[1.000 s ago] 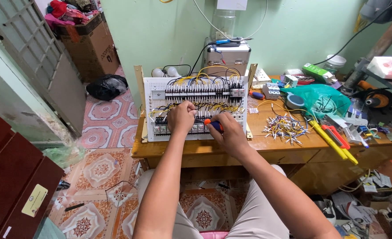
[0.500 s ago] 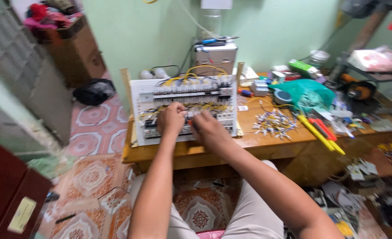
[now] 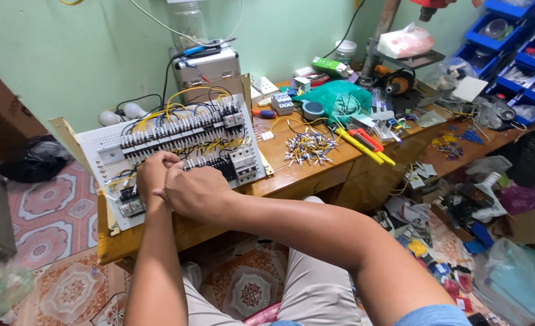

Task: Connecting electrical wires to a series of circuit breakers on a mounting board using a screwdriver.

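Observation:
A white perforated wiring panel (image 3: 95,148) leans on a wooden desk (image 3: 297,176), carrying rows of terminal blocks, black and yellow wires (image 3: 180,99) and grey breakers (image 3: 244,163). My left hand (image 3: 151,174) rests on the panel's lower left rows with its fingers curled. My right hand (image 3: 198,192) lies just to its right, touching it, knuckles toward the camera and fingers curled in. What either hand grips is hidden behind the fingers.
A pile of wire ferrules (image 3: 306,148), yellow-handled tools (image 3: 367,151), a tape roll (image 3: 312,110) and a green bag (image 3: 340,96) lie right of the panel. A metal case (image 3: 207,66) stands behind it. Blue bins (image 3: 521,42) hang at right, above floor clutter (image 3: 460,208).
The camera has swung right and down, so the panel sits further left. My hands have drawn closer together on the panel's lower rows; the red-handled item by my right hand is hidden.

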